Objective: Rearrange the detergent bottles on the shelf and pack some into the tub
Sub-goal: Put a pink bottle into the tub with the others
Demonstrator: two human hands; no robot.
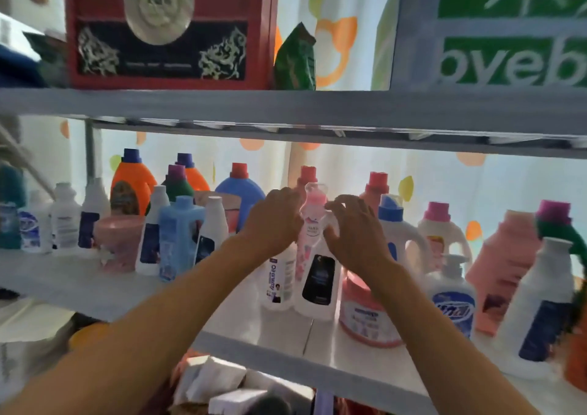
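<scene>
While both hands, left hand (275,221) and right hand (355,229), curl round white bottles (317,275), their tops stay hidden.

Both forearms bare; left hand (273,221), right hand (355,230) ungloved.

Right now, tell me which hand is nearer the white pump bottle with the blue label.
Right. The right hand is up and left of the white pump bottle, by the pink-capped bottle; the left hand is farther left, beyond that bottle.
</scene>
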